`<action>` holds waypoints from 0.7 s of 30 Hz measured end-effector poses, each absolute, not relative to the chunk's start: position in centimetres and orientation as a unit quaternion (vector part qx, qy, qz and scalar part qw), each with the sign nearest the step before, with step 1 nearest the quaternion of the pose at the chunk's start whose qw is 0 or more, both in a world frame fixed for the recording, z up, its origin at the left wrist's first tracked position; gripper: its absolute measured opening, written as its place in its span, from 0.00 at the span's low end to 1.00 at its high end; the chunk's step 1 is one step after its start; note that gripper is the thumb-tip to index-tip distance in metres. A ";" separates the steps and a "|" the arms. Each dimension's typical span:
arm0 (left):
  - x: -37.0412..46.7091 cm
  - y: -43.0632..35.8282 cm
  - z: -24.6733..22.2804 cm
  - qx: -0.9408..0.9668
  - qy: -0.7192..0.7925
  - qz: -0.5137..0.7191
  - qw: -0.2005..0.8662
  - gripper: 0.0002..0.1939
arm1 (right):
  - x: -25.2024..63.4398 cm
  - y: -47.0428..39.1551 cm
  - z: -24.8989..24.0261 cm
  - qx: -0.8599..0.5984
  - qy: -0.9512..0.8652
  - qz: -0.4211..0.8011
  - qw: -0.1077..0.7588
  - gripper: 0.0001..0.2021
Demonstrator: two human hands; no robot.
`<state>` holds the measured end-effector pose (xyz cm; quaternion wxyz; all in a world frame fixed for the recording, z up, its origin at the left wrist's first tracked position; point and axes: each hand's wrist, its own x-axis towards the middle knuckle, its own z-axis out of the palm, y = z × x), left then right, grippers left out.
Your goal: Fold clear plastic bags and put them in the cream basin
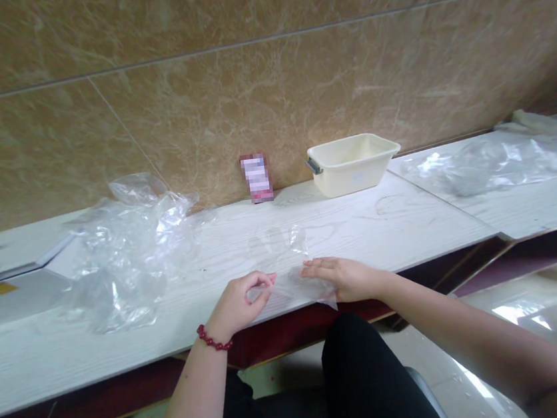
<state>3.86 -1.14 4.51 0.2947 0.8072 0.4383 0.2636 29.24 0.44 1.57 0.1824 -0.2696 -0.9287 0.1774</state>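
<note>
A clear plastic bag [292, 286] lies at the front edge of the white tabletop, between my two hands. My left hand [241, 300], with a red beaded bracelet at the wrist, has its thumb and fingers curled together on the bag's left edge. My right hand [344, 278] rests over the bag's right side, its fingers stretched out flat and pointing left. Part of the bag hides under the right palm, and one corner hangs past the table edge. Its far part is see-through, with a shiny patch beyond my fingertips.
To the left, a heap of clear plastic bags [127, 253] spreads beside a white box [11, 293]. A cream plastic bin [348, 177] with a grey handle and a red-edged phone-like item [258, 179] stand by the marble wall. More clear plastic [489, 166] lies at right.
</note>
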 end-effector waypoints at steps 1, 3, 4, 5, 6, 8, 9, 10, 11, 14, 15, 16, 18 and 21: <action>3.8 -1.1 4.5 0.808 0.432 0.269 0.297 0.05 | 29.0 0.6 1.5 -0.264 -0.930 0.182 0.181 0.27; 3.7 -1.1 4.6 0.805 0.429 0.274 0.306 0.06 | 28.8 0.9 1.4 -0.264 -0.927 0.200 0.176 0.25; 3.6 -1.1 4.6 0.803 0.429 0.274 0.311 0.06 | 28.8 1.0 1.4 -0.266 -0.924 0.212 0.173 0.24; 3.4 -1.1 4.6 0.801 0.427 0.276 0.315 0.06 | 28.8 1.2 1.5 -0.267 -0.922 0.225 0.169 0.24; 3.3 -1.1 4.5 0.801 0.424 0.279 0.318 0.07 | 28.8 1.3 1.5 -0.268 -0.919 0.237 0.165 0.24; 2.9 -0.9 4.4 0.800 0.419 0.282 0.324 0.10 | 28.8 1.6 1.7 -0.272 -0.914 0.253 0.165 0.25; 2.6 -0.7 4.3 0.799 0.420 0.278 0.327 0.11 | 28.8 1.6 1.8 -0.274 -0.911 0.258 0.167 0.24; 2.4 -0.6 4.2 0.797 0.426 0.272 0.330 0.12 | 28.7 1.6 2.0 -0.278 -0.909 0.261 0.171 0.23; 2.2 -0.4 4.1 0.794 0.434 0.266 0.334 0.11 | 28.6 1.6 2.2 -0.282 -0.906 0.263 0.177 0.21; 1.7 0.0 3.6 0.775 0.464 0.257 0.344 0.09 | 28.2 1.6 3.1 -0.311 -0.890 0.267 0.197 0.17; 1.7 0.2 3.5 0.766 0.477 0.262 0.343 0.10 | 28.0 1.6 3.3 -0.332 -0.881 0.268 0.203 0.16; 1.8 0.4 3.4 0.756 0.490 0.267 0.342 0.11 | 27.8 1.7 3.4 -0.355 -0.872 0.267 0.208 0.16; 2.1 0.8 3.1 0.738 0.513 0.280 0.338 0.12 | 27.5 2.1 3.5 -0.402 -0.852 0.253 0.220 0.17; 2.8 1.6 2.6 0.707 0.534 0.323 0.332 0.13 | 26.8 3.1 3.2 -0.463 -0.823 0.206 0.256 0.15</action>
